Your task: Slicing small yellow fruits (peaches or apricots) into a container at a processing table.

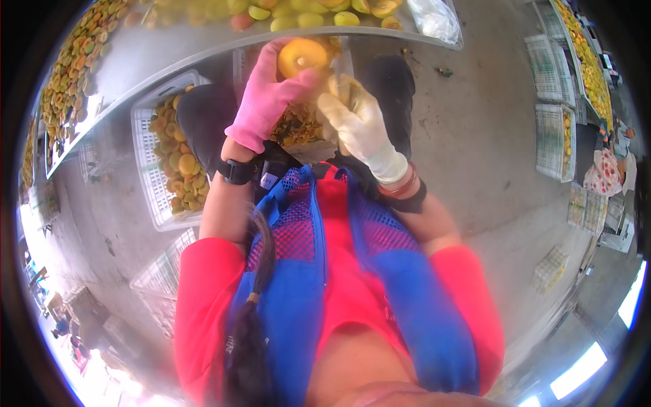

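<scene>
Vest: blue mesh vest (305,285) over red sleeves, with a dark braid (247,325) hanging down it; nearest the camera, filling the lower picture.
Wrists: black watch (236,171) on the left wrist; bands (400,186) at the right cuff.
Fruit: round yellow-orange fruit (302,57), cut or hollowed face toward the camera, held above the lap, just under the tabletop edge.
Left hand: pink-gloved left hand (266,102); fingers curled and pressed around the left and lower side of the fruit, cupping it.
Right hand: white-gloved right hand (359,122); fingers closed together near the right side of the fruit, about a pale piece or small tool; which it is cannot be told, nor whether it touches the fruit.
Handling, judged: light, one-hand load; flesh likely soft and wet where cut, so slippery and easily bruised. The skin side probably gives the firmest hold.
Hold point, judged: cup the uncut rounded side in the palm, fingers spread along the skin, clear of the open face; light pressure only.
Lap crate: white slotted crate (305,129) directly below the hands, holding small yellow pieces.
Side crate: white crate (159,156) on the floor at the person's left, full of halved yellow fruit.
Tabletop: grey metal tabletop (169,47) ahead, carrying many more fruits along its far side.
Floor: concrete floor (475,149), more crates (553,132) well apart at the right.
</scene>
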### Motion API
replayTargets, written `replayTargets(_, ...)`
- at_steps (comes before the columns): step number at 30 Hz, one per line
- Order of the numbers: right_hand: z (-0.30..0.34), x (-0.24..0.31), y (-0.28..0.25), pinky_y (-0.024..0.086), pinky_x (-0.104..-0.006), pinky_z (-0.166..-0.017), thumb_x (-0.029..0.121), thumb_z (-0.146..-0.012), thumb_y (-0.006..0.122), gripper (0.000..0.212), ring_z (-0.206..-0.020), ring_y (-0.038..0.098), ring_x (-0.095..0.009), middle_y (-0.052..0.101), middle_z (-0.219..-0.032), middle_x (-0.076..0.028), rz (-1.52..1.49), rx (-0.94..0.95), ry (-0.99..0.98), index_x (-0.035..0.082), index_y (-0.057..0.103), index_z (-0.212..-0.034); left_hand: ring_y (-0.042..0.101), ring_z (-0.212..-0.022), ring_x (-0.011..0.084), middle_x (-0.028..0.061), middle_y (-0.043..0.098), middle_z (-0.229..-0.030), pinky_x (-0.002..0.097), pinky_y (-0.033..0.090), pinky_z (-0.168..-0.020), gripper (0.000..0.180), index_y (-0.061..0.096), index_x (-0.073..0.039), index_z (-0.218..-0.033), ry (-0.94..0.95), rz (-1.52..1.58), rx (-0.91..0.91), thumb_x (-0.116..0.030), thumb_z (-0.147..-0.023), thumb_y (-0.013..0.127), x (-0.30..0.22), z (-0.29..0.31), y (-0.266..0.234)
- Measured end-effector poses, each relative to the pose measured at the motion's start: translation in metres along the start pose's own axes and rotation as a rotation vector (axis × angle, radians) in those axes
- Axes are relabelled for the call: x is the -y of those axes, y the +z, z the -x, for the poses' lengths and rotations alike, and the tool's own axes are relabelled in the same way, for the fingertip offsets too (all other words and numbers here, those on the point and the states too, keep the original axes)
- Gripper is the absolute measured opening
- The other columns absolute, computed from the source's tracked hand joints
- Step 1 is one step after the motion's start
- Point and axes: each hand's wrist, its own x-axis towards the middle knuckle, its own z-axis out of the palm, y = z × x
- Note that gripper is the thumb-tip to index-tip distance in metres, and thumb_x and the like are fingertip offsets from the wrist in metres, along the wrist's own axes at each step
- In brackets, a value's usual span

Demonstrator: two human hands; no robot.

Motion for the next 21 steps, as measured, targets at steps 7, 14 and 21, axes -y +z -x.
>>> replayTargets(7,0.0,-0.013,0.006,0.04,-0.0259,-0.056,0.017,-0.093,0.065,0.014,-0.065,0.047,-0.004,0.053,-0.072,0.004,0.016,0.093,0.076,0.004,0.06,-0.093,0.059,-0.116,0.0307,0.0193,0.056,-0.132,0.0437,0.052,-0.097,0.033,0.042,-0.002,-0.129,0.062,0.54,-0.05,-0.011,-0.1,0.056,0.015,0.0,0.017)
replayTargets(14,-0.003,-0.02,0.006,0.041,-0.0281,-0.057,0.015,-0.092,0.063,0.014,-0.063,0.05,-0.009,0.054,-0.07,0.0,0.1,0.025,-0.063,0.002,0.06,-0.09,0.058,-0.12,0.0322,0.0221,0.055,-0.135,0.0464,0.051,-0.098,0.033,0.048,-0.002,-0.124,0.096,0.545,-0.045,-0.03,-0.106,0.046,0.008,0.002,0.026)
replayTargets(21,0.003,0.002,0.01,0.039,-0.0277,-0.054,0.015,-0.094,0.062,0.013,-0.06,0.05,-0.008,0.052,-0.067,0.001,0.13,0.071,-0.009,0.003,0.061,-0.088,0.063,-0.109,0.0262,0.019,0.061,-0.125,0.04,0.055,-0.092,0.031,0.05,-0.002,-0.125,0.243,0.386,-0.051,-0.027,-0.107,0.045,0.023,0.002,0.028)
